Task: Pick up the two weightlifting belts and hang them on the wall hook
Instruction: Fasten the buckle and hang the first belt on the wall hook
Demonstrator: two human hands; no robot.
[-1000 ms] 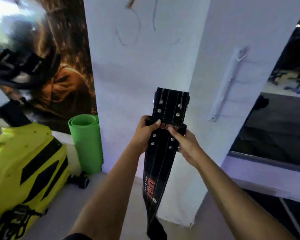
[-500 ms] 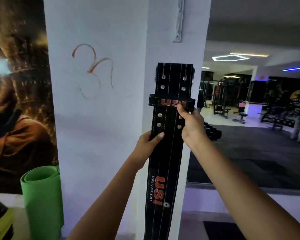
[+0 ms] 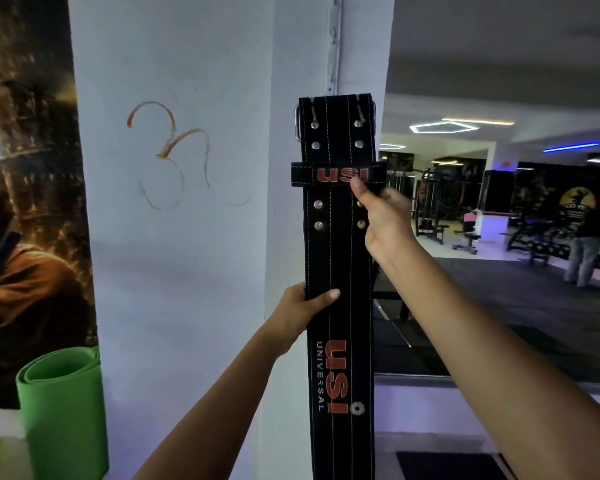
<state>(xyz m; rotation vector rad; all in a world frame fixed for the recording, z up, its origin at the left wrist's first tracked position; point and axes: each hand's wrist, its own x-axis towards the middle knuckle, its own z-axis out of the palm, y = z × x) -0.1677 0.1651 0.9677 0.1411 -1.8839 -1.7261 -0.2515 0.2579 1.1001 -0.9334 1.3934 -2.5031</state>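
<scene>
A black weightlifting belt (image 3: 338, 258) with red USI lettering and metal studs hangs upright in front of a white pillar (image 3: 187, 237). My right hand (image 3: 383, 220) grips its right edge just under the keeper loop. My left hand (image 3: 303, 308) pinches its left edge lower down. The steel buckle sits at the belt's top end. A white hook rail (image 3: 333, 39) runs vertically on the pillar's corner, directly above the buckle. Whether a second belt lies behind this one I cannot tell.
A rolled green mat (image 3: 61, 407) stands at the lower left against a dark mural (image 3: 28, 202). To the right a gym floor opens with machines (image 3: 440, 209) and a standing person (image 3: 589, 244) far off.
Both hands have raised the belt up along the pillar, and the view has tilted upward. My left hand has slid lower on the belt while the buckle end nears the rail.
</scene>
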